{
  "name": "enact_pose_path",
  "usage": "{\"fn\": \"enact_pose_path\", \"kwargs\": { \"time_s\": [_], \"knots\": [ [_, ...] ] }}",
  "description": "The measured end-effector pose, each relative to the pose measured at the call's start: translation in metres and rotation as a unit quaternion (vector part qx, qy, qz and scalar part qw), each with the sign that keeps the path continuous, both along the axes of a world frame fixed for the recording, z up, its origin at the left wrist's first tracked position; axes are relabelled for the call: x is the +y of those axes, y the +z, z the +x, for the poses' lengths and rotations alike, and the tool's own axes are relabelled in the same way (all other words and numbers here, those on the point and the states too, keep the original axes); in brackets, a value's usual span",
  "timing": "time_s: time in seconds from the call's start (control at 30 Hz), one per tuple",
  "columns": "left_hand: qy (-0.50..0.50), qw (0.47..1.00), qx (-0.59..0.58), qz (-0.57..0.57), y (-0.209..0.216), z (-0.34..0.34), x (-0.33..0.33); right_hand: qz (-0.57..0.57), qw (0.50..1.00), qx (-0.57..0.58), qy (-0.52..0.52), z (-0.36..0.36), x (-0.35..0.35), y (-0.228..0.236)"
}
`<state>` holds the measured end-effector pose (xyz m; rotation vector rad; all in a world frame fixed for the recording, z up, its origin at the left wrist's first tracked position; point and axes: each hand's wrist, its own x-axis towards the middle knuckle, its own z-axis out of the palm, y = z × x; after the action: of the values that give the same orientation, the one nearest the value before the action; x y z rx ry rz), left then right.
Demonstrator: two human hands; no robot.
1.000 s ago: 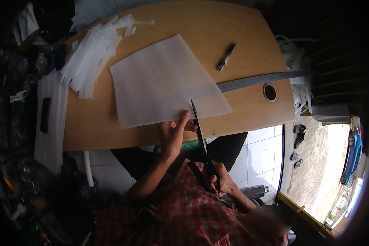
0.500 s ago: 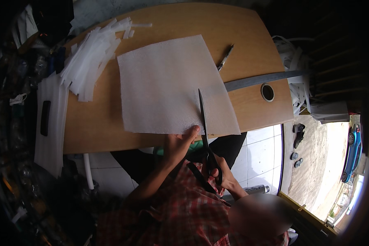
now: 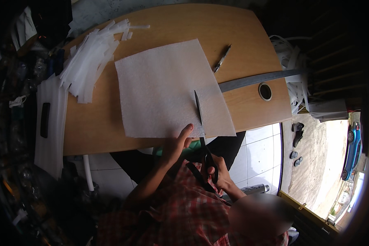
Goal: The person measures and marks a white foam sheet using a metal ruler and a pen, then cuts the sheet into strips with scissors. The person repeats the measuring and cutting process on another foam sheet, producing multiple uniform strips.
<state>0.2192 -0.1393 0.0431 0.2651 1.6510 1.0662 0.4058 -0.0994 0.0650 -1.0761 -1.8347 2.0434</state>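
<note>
A curved wooden table point(image 3: 242, 33) is set above a white tiled floor point(image 3: 263, 153), and a white foam sheet point(image 3: 160, 88) is spread across its middle, which is taken as the dial's centre. At 6 o'clock the sheet's near edge is pinched by the left hand point(image 3: 179, 144), thumb laid on top and fingers tucked below, its forearm slanted in from 7 o'clock. At 5 o'clock the handles of black scissors point(image 3: 203, 143) are gripped by the right hand point(image 3: 220, 173), fingers curled; one blade is seen over the sheet, pointed between 11 and 12, while the other is hidden. A pen point(image 3: 222, 58) is placed at 2 o'clock. At 3, a grey strip point(image 3: 258, 79) is partly covered by the sheet, near a round hole point(image 3: 265, 92). White strips point(image 3: 88, 61) are heaped at 10; a black flat object point(image 3: 45, 120) is laid on white material point(image 3: 55, 143) towards 9.
</note>
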Motion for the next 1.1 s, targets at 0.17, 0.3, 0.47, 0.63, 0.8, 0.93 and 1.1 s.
{"fn": "enact_pose_path", "kwargs": {
  "time_s": [0.17, 0.3, 0.47, 0.63, 0.8, 0.93, 1.1],
  "knots": [
    [0.14, 0.975, -0.068, 0.157, 0.007, 0.009, 0.008, 0.003, 1.0, -0.009, -0.016, 0.003, -0.006, -0.001],
    [0.113, 0.984, -0.05, 0.132, 0.01, 0.007, 0.008, 0.017, 0.999, -0.026, -0.028, 0.005, -0.009, -0.004],
    [0.101, 0.984, -0.033, 0.143, 0.01, 0.006, 0.005, 0.034, 0.999, 0.0, -0.011, 0.005, -0.009, -0.006],
    [0.108, 0.977, -0.033, 0.183, 0.012, 0.007, 0.002, 0.045, 0.999, 0.016, 0.022, 0.0, -0.005, -0.005],
    [0.13, 0.971, -0.028, 0.199, 0.014, 0.008, 0.001, 0.025, 0.999, 0.017, 0.043, -0.002, -0.002, -0.001],
    [0.139, 0.965, -0.04, 0.221, 0.012, 0.007, 0.001, 0.029, 0.998, 0.025, 0.054, -0.001, -0.001, -0.001],
    [0.13, 0.969, -0.03, 0.21, -0.001, 0.002, -0.003, 0.024, 0.997, 0.026, 0.066, -0.002, -0.001, 0.001]
  ]
}}
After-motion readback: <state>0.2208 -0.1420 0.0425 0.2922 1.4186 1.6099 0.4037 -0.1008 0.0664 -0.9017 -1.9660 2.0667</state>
